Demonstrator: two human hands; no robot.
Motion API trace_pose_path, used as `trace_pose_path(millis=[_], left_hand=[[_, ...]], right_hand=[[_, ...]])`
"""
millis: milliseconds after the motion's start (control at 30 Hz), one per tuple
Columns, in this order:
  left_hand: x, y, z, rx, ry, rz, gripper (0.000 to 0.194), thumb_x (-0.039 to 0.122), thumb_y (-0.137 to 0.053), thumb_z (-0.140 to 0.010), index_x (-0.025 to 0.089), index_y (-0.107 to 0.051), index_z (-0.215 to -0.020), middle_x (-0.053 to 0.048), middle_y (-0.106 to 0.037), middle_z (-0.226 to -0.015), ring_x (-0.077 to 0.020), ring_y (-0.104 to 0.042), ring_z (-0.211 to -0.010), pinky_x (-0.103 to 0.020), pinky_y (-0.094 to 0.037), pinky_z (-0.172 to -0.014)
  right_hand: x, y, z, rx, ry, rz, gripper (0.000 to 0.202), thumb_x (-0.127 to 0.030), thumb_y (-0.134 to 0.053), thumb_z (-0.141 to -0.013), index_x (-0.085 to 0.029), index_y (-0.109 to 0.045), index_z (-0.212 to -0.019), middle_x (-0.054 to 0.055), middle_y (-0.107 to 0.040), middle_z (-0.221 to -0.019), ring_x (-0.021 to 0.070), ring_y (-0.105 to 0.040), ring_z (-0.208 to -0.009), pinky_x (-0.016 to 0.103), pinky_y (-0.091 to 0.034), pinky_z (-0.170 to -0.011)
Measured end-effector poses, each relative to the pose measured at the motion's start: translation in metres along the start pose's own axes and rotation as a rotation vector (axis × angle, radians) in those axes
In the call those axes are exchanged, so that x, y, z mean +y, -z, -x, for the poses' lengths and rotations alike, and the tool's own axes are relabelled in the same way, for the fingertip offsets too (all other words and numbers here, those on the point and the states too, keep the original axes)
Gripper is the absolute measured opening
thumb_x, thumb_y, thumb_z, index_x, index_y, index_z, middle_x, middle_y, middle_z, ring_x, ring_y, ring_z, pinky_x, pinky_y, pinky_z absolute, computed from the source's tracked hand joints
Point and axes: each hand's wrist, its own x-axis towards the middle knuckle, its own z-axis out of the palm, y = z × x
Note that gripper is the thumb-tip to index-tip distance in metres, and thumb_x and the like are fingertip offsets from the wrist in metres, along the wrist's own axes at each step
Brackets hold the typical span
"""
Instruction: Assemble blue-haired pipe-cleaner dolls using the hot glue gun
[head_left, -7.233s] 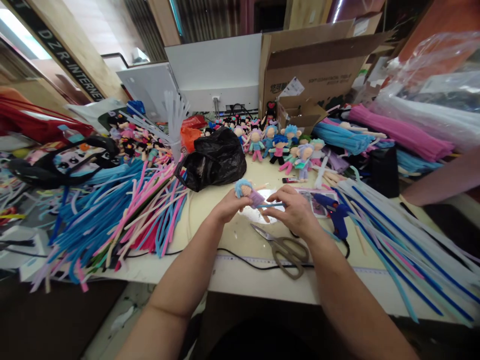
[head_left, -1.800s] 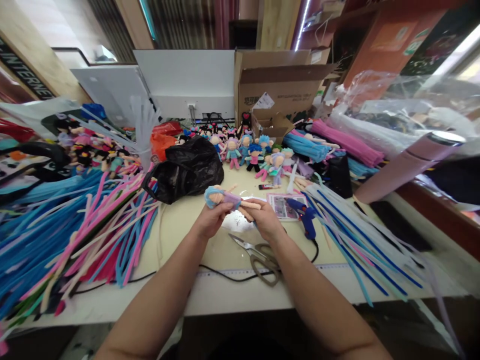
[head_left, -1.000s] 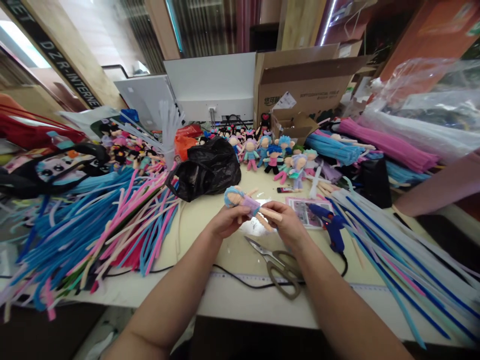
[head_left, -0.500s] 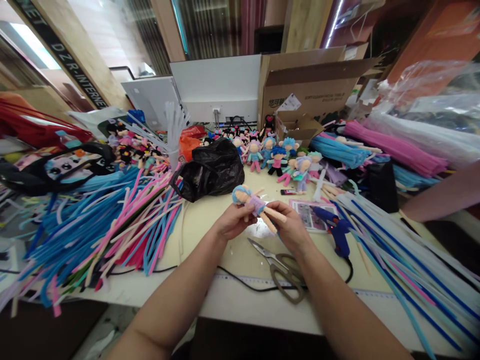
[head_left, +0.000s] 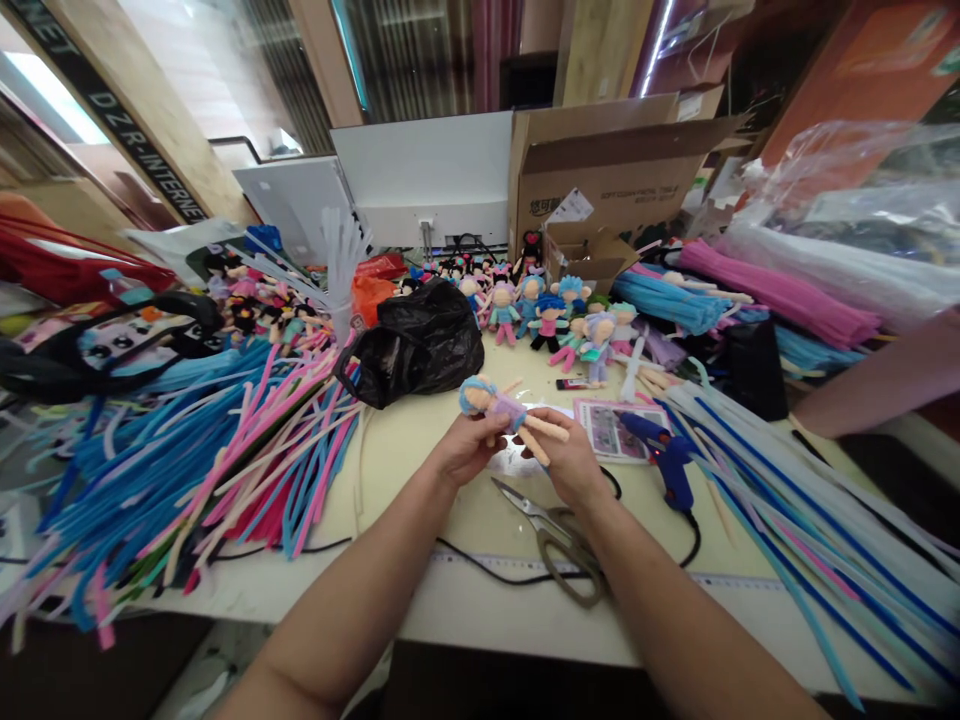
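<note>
Between my hands, above the table, lies a small pipe-cleaner doll [head_left: 508, 410] with blue hair, a lilac top and bare peach limbs, its head to the left. My left hand [head_left: 466, 447] is closed around its upper body. With fingers pinched near the hip and legs, my right hand [head_left: 568, 455] grips the doll from the other side. A pair of scissors [head_left: 551, 535] rests on the table just under my right wrist, partly hidden by the forearm. Right of that hand a blue glue gun [head_left: 664, 460] lies with a small red light showing, beside a printed card [head_left: 596, 425].
Bundles of coloured pipe cleaners [head_left: 195, 450] cover the left side, and more pipe cleaners [head_left: 795, 530] lie at right. A black plastic bag [head_left: 424, 345], several finished dolls [head_left: 551, 320] and a cardboard box [head_left: 600, 170] stand behind. A black cord [head_left: 480, 572] crosses the front.
The view has shifted slightly, so most things sit a little further left. Both hands keep their hold on the doll, which has hardly turned.
</note>
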Motion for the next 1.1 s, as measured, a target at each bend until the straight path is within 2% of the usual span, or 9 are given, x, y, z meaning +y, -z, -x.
trace_pose_path(millis=[267,500,567,667,733,833,967,1033,1100], left_hand=[[0.0,0.001,-0.001,0.004,-0.057,0.021,0.039,0.033,-0.086,-0.054,0.02,-0.065,-0.084,0.004,-0.058,-0.071,-0.009,-0.051,-0.065,-0.023,-0.036,-0.059],[0.005,0.01,-0.005,0.005,-0.143,-0.004,0.046,0.034,-0.084,-0.06,0.025,-0.064,-0.101,0.005,-0.059,-0.072,-0.0076,-0.046,-0.059,-0.024,-0.038,-0.061],[0.008,0.01,-0.004,0.009,-0.164,-0.012,0.049,0.032,-0.084,-0.06,0.027,-0.063,-0.105,0.006,-0.059,-0.072,-0.0068,-0.047,-0.059,-0.023,-0.038,-0.062],[0.009,0.008,-0.003,0.001,-0.175,-0.031,0.042,0.031,-0.083,-0.061,0.025,-0.064,-0.098,0.007,-0.057,-0.068,-0.0054,-0.045,-0.057,-0.021,-0.038,-0.059],[0.007,0.005,-0.003,0.002,-0.148,-0.027,0.036,0.033,-0.084,-0.06,0.02,-0.063,-0.086,0.006,-0.055,-0.063,-0.005,-0.045,-0.054,-0.019,-0.037,-0.055],[0.001,0.001,-0.002,0.006,-0.001,0.046,0.037,0.04,-0.083,-0.06,0.015,-0.059,-0.074,0.006,-0.05,-0.055,-0.0044,-0.044,-0.05,-0.017,-0.035,-0.049],[0.002,-0.002,0.001,-0.016,0.238,0.164,0.026,0.037,-0.072,-0.075,0.014,-0.062,-0.083,0.003,-0.056,-0.059,-0.0063,-0.052,-0.052,-0.019,-0.043,-0.052],[0.007,-0.002,0.003,-0.024,0.249,0.207,0.015,0.027,-0.064,-0.08,0.014,-0.063,-0.086,0.0,-0.062,-0.068,-0.0097,-0.059,-0.061,-0.023,-0.048,-0.058],[0.013,-0.003,0.005,-0.062,0.224,0.238,0.013,0.022,-0.059,-0.081,0.014,-0.063,-0.09,-0.002,-0.066,-0.075,-0.0132,-0.062,-0.067,-0.027,-0.051,-0.061]], right_hand=[[0.003,0.001,-0.001,-0.054,0.044,0.008,0.03,-0.044,-0.077,-0.064,-0.02,-0.072,-0.082,0.002,-0.067,-0.075,0.0149,-0.061,-0.066,0.027,-0.051,-0.056],[-0.005,0.005,0.005,-0.292,0.097,-0.009,0.035,-0.048,-0.057,-0.083,-0.025,-0.071,-0.104,0.005,-0.066,-0.096,0.0173,-0.062,-0.079,0.026,-0.051,-0.057],[-0.006,0.005,0.005,-0.339,0.126,0.014,0.036,-0.049,-0.057,-0.082,-0.026,-0.069,-0.107,0.005,-0.065,-0.102,0.0179,-0.061,-0.083,0.027,-0.052,-0.059],[-0.004,0.003,0.005,-0.288,0.182,0.08,0.033,-0.041,-0.069,-0.075,-0.027,-0.069,-0.105,0.002,-0.064,-0.092,0.0154,-0.059,-0.076,0.025,-0.051,-0.057],[-0.002,0.002,0.004,-0.233,0.239,0.124,0.028,-0.038,-0.068,-0.078,-0.028,-0.07,-0.103,0.001,-0.063,-0.089,0.0139,-0.058,-0.073,0.025,-0.05,-0.056],[0.0,0.003,0.003,-0.165,0.369,0.25,0.025,-0.037,-0.059,-0.086,-0.027,-0.069,-0.106,0.004,-0.06,-0.101,0.0147,-0.059,-0.079,0.026,-0.051,-0.059],[0.001,0.009,-0.002,-0.085,0.663,0.551,0.028,-0.026,-0.054,-0.089,-0.026,-0.067,-0.114,0.006,-0.058,-0.105,0.0185,-0.058,-0.097,0.033,-0.051,-0.083],[0.001,0.013,-0.004,-0.091,0.772,0.692,0.032,-0.021,-0.051,-0.09,-0.026,-0.063,-0.12,0.008,-0.057,-0.108,0.0193,-0.057,-0.103,0.036,-0.048,-0.092],[0.002,0.014,-0.005,-0.102,0.831,0.788,0.036,-0.018,-0.049,-0.091,-0.027,-0.06,-0.124,0.009,-0.056,-0.113,0.0197,-0.056,-0.107,0.037,-0.047,-0.095]])
